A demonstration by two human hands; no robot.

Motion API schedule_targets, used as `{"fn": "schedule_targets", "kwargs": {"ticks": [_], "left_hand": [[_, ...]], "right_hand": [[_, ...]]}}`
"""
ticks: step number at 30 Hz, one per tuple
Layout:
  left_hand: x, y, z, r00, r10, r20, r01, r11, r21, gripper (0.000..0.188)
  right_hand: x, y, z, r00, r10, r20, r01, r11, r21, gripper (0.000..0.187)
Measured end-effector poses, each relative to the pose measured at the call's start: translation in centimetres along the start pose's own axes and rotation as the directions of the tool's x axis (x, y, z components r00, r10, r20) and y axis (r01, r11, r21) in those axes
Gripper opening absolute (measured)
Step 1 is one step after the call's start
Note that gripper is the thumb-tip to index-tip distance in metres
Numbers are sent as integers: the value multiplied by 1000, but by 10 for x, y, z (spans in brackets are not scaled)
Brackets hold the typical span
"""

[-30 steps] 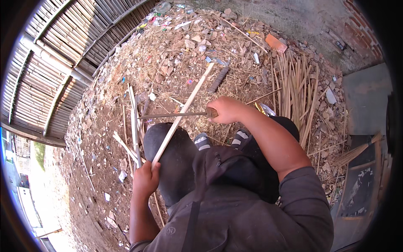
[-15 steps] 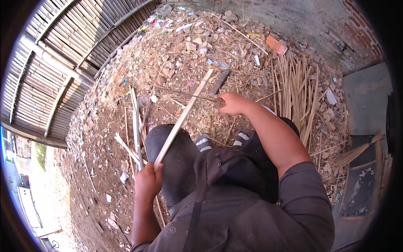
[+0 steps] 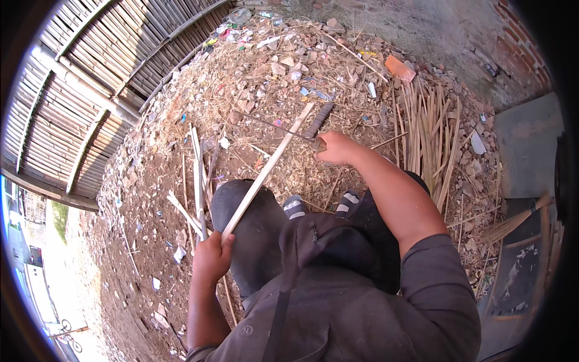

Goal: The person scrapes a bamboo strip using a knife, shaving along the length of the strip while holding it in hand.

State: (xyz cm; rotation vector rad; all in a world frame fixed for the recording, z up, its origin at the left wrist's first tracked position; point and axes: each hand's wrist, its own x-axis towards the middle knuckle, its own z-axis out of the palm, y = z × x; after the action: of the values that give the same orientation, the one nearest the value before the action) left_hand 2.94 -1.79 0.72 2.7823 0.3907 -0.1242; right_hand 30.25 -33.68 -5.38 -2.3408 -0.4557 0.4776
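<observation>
My left hand [image 3: 211, 258] is closed round the near end of a pale, flat bamboo strip [image 3: 265, 172]. The strip slants up and right across my left knee, its far end above the ground. In my right hand [image 3: 335, 149] I grip a knife by its handle, mostly hidden by my fingers. The knife's thin dark blade [image 3: 271, 125] points left and crosses the strip near its far end; whether blade and strip touch I cannot tell. Just beyond my right hand is a dark, ribbed rod-like piece [image 3: 319, 120].
Split bamboo strips [image 3: 422, 133] lie in a pile at right; more sticks [image 3: 198, 175] lie by my left knee. An orange brick [image 3: 400, 69] sits near the wall [image 3: 422, 30]. A bamboo fence [image 3: 84, 90] stands at left, a grey panel [image 3: 528, 148] at right. Rubble covers the ground.
The strip's far end has shifted slightly right. The knife's blade has tilted, its tip now pointing farther away from me. Both hands keep their hold, and the view has moved slightly.
</observation>
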Motion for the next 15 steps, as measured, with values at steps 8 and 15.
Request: {"fn": "schedule_targets", "kwargs": {"ticks": [8, 15], "left_hand": [[1, -13, 9, 997, 62, -42, -63, 997, -39, 41], [-3, -10, 8, 998, 42, -40, -43, 999, -27, 41]], "right_hand": [[-6, -10, -4, 957, -259, 127, 270, 960, -78, 41], [-14, -27, 3, 974, -213, 71, 224, 940, -258, 49]]}}
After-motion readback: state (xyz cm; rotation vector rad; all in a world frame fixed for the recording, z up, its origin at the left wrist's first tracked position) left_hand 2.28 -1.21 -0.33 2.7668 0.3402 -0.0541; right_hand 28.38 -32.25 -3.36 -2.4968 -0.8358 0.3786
